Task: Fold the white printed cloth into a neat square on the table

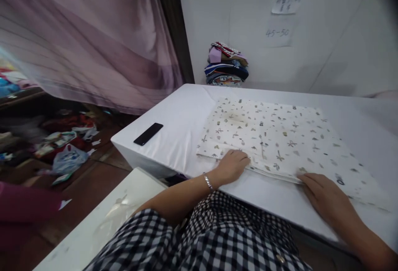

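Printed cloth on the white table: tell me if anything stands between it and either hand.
Nothing visible does: the left hand and the right hand both touch the near edge of the printed cloth. The black phone lies apart, to the left.

Black smartphone (148,134), stack of folded textiles (226,71), handwritten "45-50" wall notice (279,38), sheer mauve curtain (124,42), translucent plastic bag (69,159).

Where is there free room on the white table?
The white table is bare between the black smartphone and the printed fabric, and right of that fabric. The left hand and right hand crowd the fabric's near edge.
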Demonstrator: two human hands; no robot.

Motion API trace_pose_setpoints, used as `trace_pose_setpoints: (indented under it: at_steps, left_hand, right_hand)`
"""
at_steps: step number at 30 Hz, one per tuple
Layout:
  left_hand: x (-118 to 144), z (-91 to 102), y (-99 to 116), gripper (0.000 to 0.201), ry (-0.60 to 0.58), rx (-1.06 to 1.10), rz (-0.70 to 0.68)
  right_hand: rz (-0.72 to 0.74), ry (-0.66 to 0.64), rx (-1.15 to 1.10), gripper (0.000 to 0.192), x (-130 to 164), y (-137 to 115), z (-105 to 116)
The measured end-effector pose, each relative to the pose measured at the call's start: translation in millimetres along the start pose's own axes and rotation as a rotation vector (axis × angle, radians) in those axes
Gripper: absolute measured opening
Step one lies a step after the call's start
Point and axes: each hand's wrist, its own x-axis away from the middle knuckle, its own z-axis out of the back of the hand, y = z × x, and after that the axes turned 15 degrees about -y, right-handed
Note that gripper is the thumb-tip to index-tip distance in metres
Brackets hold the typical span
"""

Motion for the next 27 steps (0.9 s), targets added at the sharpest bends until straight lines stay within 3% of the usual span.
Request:
trace_pose_setpoints:
  at_steps: [3,6,8,11,14,22,27]
  left_hand:
    - [43,7.1,-29,0.022,0.142,0.121,0.126]
    - [84,9.4,-54,0.023,0.385,0.199,0.476]
    - [104,7.6,-63,0.027,0.404,0.250,0.680]
    - [117,3.0,-67,0.036,0.307,0.342,0.863]
    - [113,1.1,-63,0.040,0.249,0.368,0.913]
    - [100,6.4,-68,0.015,0.358,0.572,0.970]
    - [99,6.7,-72,0.020,0.329,0.573,0.993]
  right_hand:
    - [-0.024,-0.023,-0.028,0.037,3,4,-6]
    - [-0.037,-0.040,-0.046,0.037,6,8,-12]
    - [-0.040,-0.038,-0.050,0.037,7,9,-15]
    - [-0.051,-0.032,-0.053,0.038,8,10,-17]
    - [-0.079,-0.034,-0.054,0.039,7,7,-15]
    - [-0.101,-0.029,-0.076,0.039,4,-1,-5]
    - [-0.100,-0.026,-0.070,0.040,5,-1,-9]
